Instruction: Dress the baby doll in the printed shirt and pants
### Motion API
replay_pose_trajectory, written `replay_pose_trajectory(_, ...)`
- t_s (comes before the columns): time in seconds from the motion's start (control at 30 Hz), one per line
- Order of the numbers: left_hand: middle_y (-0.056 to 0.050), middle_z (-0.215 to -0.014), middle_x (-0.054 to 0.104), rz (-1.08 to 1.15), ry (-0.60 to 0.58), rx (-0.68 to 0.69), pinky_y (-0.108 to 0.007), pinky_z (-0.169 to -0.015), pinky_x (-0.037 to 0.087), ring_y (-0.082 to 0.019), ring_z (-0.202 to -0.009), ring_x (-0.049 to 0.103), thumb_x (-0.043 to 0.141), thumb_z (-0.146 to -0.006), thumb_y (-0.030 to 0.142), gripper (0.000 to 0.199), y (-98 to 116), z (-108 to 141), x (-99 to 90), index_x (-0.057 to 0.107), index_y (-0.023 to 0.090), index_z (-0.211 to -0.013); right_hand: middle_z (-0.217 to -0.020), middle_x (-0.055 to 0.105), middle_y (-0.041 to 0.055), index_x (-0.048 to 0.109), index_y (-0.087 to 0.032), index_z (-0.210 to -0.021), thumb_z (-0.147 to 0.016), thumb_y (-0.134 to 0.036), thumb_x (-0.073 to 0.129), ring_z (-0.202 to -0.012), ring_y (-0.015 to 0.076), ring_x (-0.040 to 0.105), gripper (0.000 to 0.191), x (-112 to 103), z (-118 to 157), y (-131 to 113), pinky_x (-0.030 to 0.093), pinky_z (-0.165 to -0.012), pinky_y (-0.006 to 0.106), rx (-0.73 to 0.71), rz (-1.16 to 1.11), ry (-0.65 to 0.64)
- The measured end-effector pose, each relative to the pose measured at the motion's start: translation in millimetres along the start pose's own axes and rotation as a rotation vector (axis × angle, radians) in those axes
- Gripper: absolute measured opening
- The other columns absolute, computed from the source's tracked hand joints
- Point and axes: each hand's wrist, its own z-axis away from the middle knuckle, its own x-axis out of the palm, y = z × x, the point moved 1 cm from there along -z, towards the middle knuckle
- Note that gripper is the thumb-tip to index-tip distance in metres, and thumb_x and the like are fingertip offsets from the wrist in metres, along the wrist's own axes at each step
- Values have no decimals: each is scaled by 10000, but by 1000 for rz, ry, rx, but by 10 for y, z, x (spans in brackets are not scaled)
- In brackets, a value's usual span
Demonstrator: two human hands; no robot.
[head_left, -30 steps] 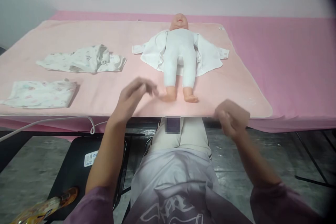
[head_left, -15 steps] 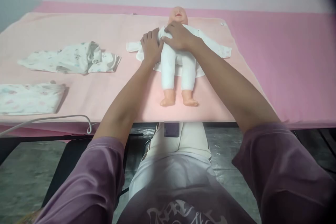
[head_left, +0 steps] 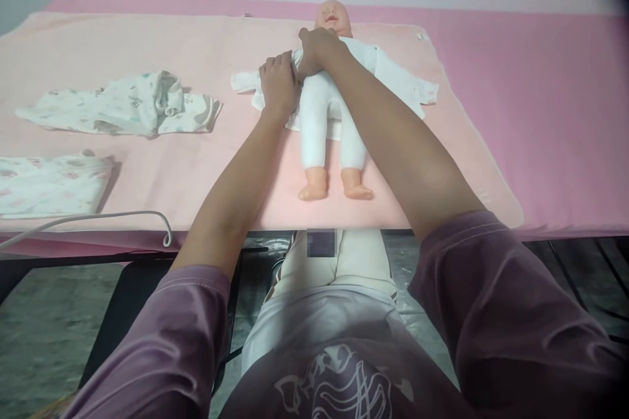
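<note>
A baby doll in white clothing lies on its back, head away from me and bare feet toward me. Under it a white long-sleeved shirt is spread, with sleeves reaching out to both sides. My left hand rests at the doll's left-side shoulder area in view, bent over the white cloth. My right hand lies across the upper chest just below the chin, its fingers curled toward my left hand. What the fingertips of both hands pinch is hidden.
A crumpled printed garment lies left on the pink blanket. Nearer the front left is a folded printed cloth. A white cable curves along the table's front edge.
My right hand has shifted up and left over the doll's chest, with its forearm now crossing the torso. My left hand has moved only slightly. The view has shifted a little.
</note>
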Motion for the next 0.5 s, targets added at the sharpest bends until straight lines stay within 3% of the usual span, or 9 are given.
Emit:
replay_pose_trajectory(0.13, -6, -1104, 658, 0, 2, -34, -324, -1299, 71, -189, -1137, 257, 591, -1185, 302, 211, -17, -9, -29, 496, 306, -997, -1470, 728, 319, 287, -301, -856, -824, -260, 1014, -1429, 217, 652, 729, 62, 70, 12, 410, -1294, 407, 207, 33, 14)
replay_pose_trajectory(0.27, 0, -1055, 666, 11, 53, -50, -311, -1277, 101, -188, -1130, 285, 588, -1211, 343, 189, -63, -18, -46, 521, 300, -1039, -1519, 728, 166, 412, -232, -1031, -860, -337, 993, -1335, 174, 647, 614, 29, 215, 72, 447, -1206, 346, 228, -20, 71)
replay_pose_trajectory(0.4, -41, -1117, 719, 50, 96, -100, -379, -1267, 182, -191, -1234, 434, 591, -1209, 489, 238, -123, 1, -92, 594, 277, -1101, -1480, 738, 53, 471, -119, -1372, -912, -351, 970, -1138, 94, 612, 718, -1, 333, 285, 477, -978, 231, 257, -142, 174)
replay_pose_trajectory(0.5, -68, -1121, 722, 130, 75, -104, -400, -1217, 214, -184, -1313, 487, 594, -1193, 586, 330, -171, 7, -129, 600, 278, -1076, -1540, 719, -16, 545, -118, -1422, -947, -287, 918, -1186, 45, 573, 626, -51, 418, 466, 442, -1019, 157, 245, -277, 286)
